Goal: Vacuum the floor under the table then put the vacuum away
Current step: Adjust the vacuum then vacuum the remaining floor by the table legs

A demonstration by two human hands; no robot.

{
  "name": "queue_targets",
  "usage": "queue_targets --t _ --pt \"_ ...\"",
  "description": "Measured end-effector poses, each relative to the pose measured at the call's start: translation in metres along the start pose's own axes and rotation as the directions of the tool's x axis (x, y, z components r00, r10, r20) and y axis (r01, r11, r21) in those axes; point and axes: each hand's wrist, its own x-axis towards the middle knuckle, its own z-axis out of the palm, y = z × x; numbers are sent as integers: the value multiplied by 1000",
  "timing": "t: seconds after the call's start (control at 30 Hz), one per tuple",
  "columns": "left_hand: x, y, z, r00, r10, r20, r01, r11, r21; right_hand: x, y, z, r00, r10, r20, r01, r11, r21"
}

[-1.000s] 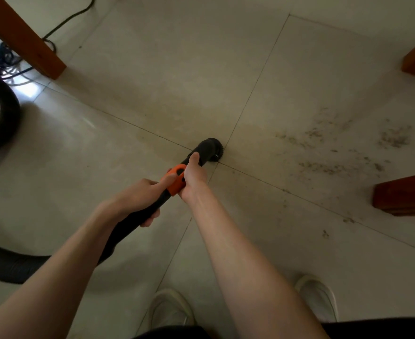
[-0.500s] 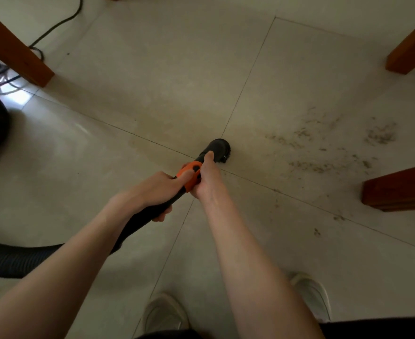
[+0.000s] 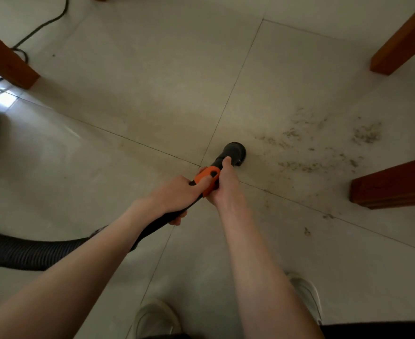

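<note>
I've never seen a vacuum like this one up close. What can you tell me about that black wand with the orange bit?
The vacuum wand is a black, plastic-looking tube angled down to the tiled floor, ending in a round nozzle beside scattered dirt. An orange collar wraps its middle. The left hand grips it behind the collar; the right hand holds it just ahead, thumb along the tube. Behind, it joins a ribbed black hose trailing left.

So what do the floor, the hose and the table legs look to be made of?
Floor: glazed tile, judging by the grout lines and window glare.
Hose: black ribbed tubing, probably flexible plastic, matte.
Table legs: reddish-brown square posts with a slight sheen, likely varnished wood; grain is too blurred to confirm.
</note>
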Motion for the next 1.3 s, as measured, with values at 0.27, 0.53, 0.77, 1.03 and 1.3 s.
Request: queue_targets --t 0.27,0.53,0.77,1.03,1.3 --pt "-12 -15 -3 998 -29 -52 30 999 26 -6 20 2 998 33 57 -34 999 17" --pt "-49 -58 -39 981 -181 -74 182 983 -4 -12 79 33 985 131 109 -116 984 -134" --pt "-62 -74 -56 962 -248 -112 245 969 -39 -19 97 54 974 170 149 -145 975 -166" --pt "-57 -77 -55 958 -280 -59 276 959 -67 -10 101 52 970 221 103 -202 965 -167" --pt "-51 -71 -45 977 -214 -20 213 976 -49 -9 93 41 983 172 68 -163 980 -117"
